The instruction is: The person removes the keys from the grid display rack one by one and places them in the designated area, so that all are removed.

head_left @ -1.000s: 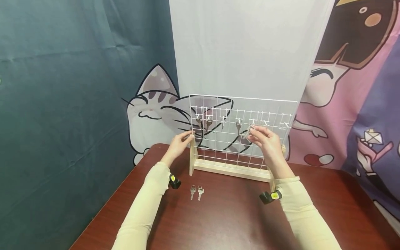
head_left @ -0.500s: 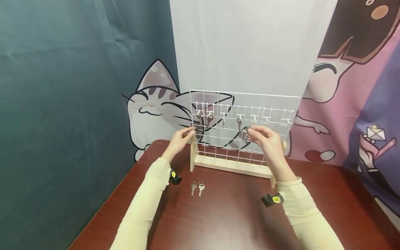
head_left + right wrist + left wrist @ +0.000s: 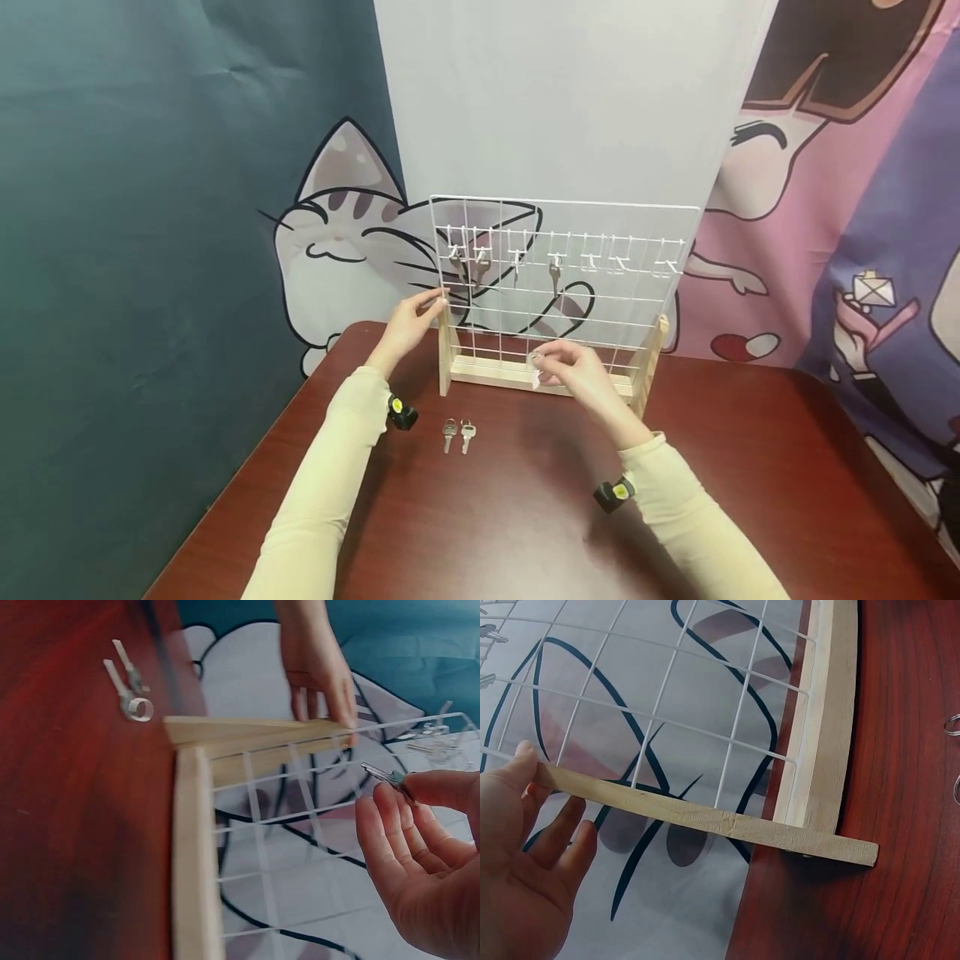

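A white wire grid rack (image 3: pixel 480 313) with wooden feet stands upright on the table. My left hand (image 3: pixel 409 327) grips its left wooden side post (image 3: pixel 705 817), thumb on the near side and fingers behind. In front of the lower grid, my right hand (image 3: pixel 583 382) pinches a silver key (image 3: pixel 384 774) between thumb and forefinger, clear of the hooks. Two more keys lie side by side on the tabletop, a left key (image 3: pixel 449 433) and a right key (image 3: pixel 467 433), each with a ring. Other keys (image 3: pixel 555 273) hang from hooks along the rack's left and middle part.
Bare white hooks (image 3: pixel 619 265) line the right part of the grid. The reddish-brown table (image 3: pixel 495 525) reaches back to a curtain (image 3: pixel 330 242) printed with a cartoon cat. The rack's right wooden support (image 3: pixel 651 362) stands beyond my right hand.
My right hand has come down and to the left with the key, away from the right-hand hooks. My left hand stays on the post. The head view has shifted slightly.
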Demonstrator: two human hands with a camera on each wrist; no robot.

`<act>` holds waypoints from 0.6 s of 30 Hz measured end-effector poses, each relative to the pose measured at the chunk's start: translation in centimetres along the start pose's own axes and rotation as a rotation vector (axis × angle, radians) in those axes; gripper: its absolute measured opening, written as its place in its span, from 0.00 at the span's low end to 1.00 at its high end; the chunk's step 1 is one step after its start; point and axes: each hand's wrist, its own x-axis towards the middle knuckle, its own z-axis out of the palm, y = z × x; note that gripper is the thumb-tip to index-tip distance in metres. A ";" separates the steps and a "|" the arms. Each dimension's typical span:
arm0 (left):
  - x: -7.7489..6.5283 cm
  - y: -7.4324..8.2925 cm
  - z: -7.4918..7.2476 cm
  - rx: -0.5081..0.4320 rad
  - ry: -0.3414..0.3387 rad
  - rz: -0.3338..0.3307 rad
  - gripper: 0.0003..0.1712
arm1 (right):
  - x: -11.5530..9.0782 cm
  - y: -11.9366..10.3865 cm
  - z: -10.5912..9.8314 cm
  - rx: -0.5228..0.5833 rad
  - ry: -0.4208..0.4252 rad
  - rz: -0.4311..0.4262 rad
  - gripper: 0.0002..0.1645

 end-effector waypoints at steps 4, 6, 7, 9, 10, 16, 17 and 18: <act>-0.1 0.1 -1.3 0.009 0.038 0.009 0.27 | 0.4 1.2 1.7 0.036 -0.055 0.023 0.18; 0.0 0.1 -1.5 0.006 0.054 0.024 0.27 | 0.5 1.9 2.3 0.031 -0.070 0.035 0.17; 0.0 0.1 -1.6 0.006 0.058 0.028 0.26 | 0.5 2.2 2.5 0.033 -0.076 0.045 0.17; -0.1 0.0 -1.3 0.007 0.053 0.022 0.27 | 0.3 3.1 2.8 0.028 -0.079 0.076 0.15; -0.1 -0.1 -1.1 0.006 0.044 0.019 0.27 | 0.1 3.5 2.9 0.021 -0.083 0.088 0.15; -0.3 -0.4 0.3 0.001 -0.002 -0.002 0.29 | -1.0 6.1 3.4 0.005 -0.151 0.150 0.11; -0.2 -0.3 0.3 -0.002 0.004 0.003 0.28 | -1.0 6.4 3.5 0.008 -0.168 0.155 0.11; 0.0 -0.2 0.3 -0.008 0.011 0.011 0.28 | -0.9 6.5 3.6 0.013 -0.182 0.156 0.10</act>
